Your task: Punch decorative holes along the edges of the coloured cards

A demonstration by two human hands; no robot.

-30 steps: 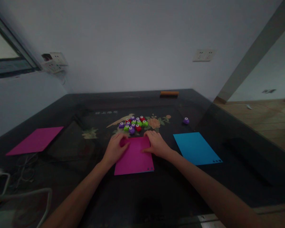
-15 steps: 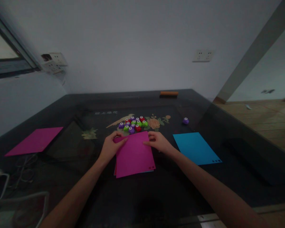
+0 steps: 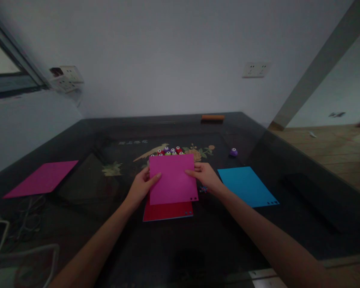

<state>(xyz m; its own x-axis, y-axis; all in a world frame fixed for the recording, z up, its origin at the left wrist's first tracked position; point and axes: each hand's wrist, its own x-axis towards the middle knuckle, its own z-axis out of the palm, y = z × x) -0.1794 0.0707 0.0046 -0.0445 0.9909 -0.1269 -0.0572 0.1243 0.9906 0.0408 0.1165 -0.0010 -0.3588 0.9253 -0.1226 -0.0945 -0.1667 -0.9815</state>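
Holding a pink sheet (image 3: 173, 179) by its two side edges, lifted and tilted up off the dark surface (image 3: 198, 240), near the middle of the scene; left hand (image 3: 141, 186) pinching the left edge with thumb on the face and fingers behind, right hand (image 3: 206, 178) pinching the right edge likewise. Showing a row of small punched holes at the sheet's near right corner. Lying flat just beneath and nearer, a red sheet (image 3: 167, 210) with a thin blue edge peeking out below it, also dotted with holes at its near right corner. Resting to the right, apart, a blue sheet (image 3: 246, 186) carrying holes at its near right corner too; lying far to the left, another pink sheet (image 3: 42, 179) with no holes discernible. Sitting behind the lifted sheet, partly hidden, a cluster of small coloured punches (image 3: 170, 151), and one purple punch (image 3: 233, 152) alone to the right. Judging by this, punching done on several sheets, at least one seemingly left
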